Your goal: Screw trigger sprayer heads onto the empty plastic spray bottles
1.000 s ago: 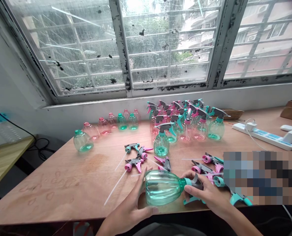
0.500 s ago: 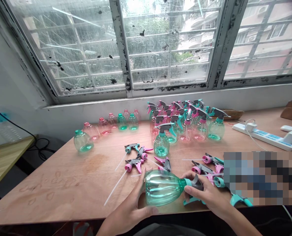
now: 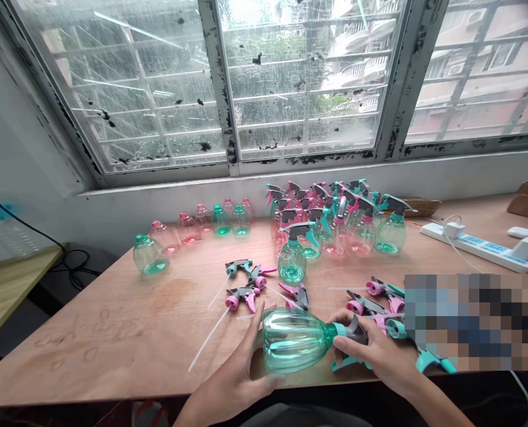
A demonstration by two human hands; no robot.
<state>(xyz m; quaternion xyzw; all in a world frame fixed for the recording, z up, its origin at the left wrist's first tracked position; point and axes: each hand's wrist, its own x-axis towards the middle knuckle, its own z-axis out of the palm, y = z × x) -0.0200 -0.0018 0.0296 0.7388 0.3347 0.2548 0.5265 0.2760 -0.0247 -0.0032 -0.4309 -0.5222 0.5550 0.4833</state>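
Note:
A clear green spray bottle (image 3: 293, 339) lies on its side near the table's front edge. My left hand (image 3: 237, 373) wraps around its round body from the left. My right hand (image 3: 375, 350) grips the grey and teal trigger head (image 3: 352, 333) at the bottle's neck. Loose trigger heads with pink or teal collars and white dip tubes (image 3: 246, 284) lie just behind the bottle.
Several finished spray bottles (image 3: 335, 222) stand grouped by the window sill. Empty pink and green bottles (image 3: 193, 228) line the back left. A white power strip (image 3: 482, 246) with chargers lies at the right. The wooden table (image 3: 126, 326) ends at a lower side table on the left.
Almost nothing differs; both hands stay on the green bottle, with only a slight shift of my left fingers around its body.

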